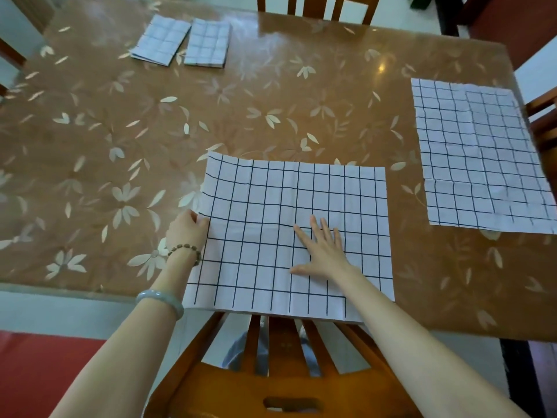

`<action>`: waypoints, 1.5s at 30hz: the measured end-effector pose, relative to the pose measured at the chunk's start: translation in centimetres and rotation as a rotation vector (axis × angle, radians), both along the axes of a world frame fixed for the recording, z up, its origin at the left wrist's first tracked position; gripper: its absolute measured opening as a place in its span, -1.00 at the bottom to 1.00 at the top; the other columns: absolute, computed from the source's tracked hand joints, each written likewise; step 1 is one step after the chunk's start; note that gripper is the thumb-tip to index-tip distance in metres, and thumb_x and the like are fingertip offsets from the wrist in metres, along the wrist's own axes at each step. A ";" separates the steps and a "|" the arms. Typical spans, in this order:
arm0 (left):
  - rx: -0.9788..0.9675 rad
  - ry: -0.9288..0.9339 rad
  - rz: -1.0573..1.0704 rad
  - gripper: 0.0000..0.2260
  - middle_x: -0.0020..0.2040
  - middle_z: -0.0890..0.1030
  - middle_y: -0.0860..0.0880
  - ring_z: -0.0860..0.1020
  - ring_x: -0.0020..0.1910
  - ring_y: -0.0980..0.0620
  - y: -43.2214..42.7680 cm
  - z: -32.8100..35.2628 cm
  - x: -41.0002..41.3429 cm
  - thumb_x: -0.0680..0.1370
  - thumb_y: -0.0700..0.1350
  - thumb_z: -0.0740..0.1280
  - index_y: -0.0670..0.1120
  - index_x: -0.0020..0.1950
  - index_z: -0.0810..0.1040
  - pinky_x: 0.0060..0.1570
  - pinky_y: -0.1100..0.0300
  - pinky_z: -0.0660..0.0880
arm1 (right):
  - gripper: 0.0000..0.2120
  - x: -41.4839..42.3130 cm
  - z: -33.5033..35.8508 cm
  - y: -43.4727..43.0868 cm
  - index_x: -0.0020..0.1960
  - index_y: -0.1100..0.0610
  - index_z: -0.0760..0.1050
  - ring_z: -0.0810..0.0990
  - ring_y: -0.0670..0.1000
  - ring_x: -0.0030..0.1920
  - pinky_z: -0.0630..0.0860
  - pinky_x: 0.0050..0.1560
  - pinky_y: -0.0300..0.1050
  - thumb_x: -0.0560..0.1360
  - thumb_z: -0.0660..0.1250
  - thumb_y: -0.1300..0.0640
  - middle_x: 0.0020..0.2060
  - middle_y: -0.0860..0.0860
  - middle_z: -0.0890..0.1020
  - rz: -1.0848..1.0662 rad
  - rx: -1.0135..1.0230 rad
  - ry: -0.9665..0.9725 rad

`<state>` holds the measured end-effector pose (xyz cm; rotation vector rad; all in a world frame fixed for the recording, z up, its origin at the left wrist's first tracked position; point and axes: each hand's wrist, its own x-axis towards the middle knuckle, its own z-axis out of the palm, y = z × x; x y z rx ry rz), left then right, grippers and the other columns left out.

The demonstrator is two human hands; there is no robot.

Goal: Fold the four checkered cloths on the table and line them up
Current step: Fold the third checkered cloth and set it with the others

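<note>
One creased checkered cloth overhangs the glossy table; left hand pinches its edge, fingertips hidden; right hand presses flat.

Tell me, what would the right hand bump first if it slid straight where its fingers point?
Probably nothing: the right hand would slide off the open cloth onto bare table, seemingly right of the folded cloths.
</note>
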<state>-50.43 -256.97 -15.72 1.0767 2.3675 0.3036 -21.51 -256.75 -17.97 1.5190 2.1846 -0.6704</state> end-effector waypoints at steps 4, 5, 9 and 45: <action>0.126 -0.028 -0.040 -0.90 -0.18 0.60 -0.06 0.56 -0.18 -0.12 0.0 2.8 -1.4 0.51 -0.06 0.28 -0.08 -0.10 0.50 -0.16 0.11 0.45 | -0.01 -1.4 -0.2 -0.2 0.53 -0.14 -0.28 -0.40 0.17 0.49 -0.32 0.46 0.23 0.36 0.25 -0.41 0.51 0.11 -0.34 -0.004 0.004 0.052; 0.146 -0.022 -0.045 -0.91 -0.18 0.60 -0.04 0.56 -0.17 -0.12 0.1 3.8 -1.6 0.50 -0.06 0.29 -0.07 -0.10 0.50 -0.14 0.11 0.45 | -0.01 -1.8 -0.4 -0.2 0.53 -0.14 -0.28 -0.40 0.17 0.49 -0.32 0.46 0.23 0.36 0.24 -0.41 0.51 0.11 -0.34 -0.008 0.010 0.058; 0.238 0.011 -0.133 -0.89 -0.27 0.54 0.00 0.54 -0.21 -0.08 0.9 8.4 -1.2 0.51 -0.08 0.30 -0.12 -0.12 0.52 -0.22 0.15 0.38 | 0.00 -2.8 -0.6 0.1 0.53 -0.14 -0.27 -0.38 0.17 0.49 -0.33 0.45 0.24 0.35 0.24 -0.43 0.51 0.11 -0.33 -0.020 0.008 0.091; 0.076 0.022 -0.914 -0.37 0.50 0.25 0.01 0.18 0.51 -0.04 -0.1 -1.5 12.6 0.53 0.21 0.21 -0.11 0.49 0.26 0.45 0.05 0.08 | -0.62 9.8 1.5 3.5 -0.47 0.09 0.23 0.30 0.03 -0.34 0.17 -0.30 -0.18 0.32 0.40 0.31 -0.46 0.04 0.29 -1.224 -0.004 0.679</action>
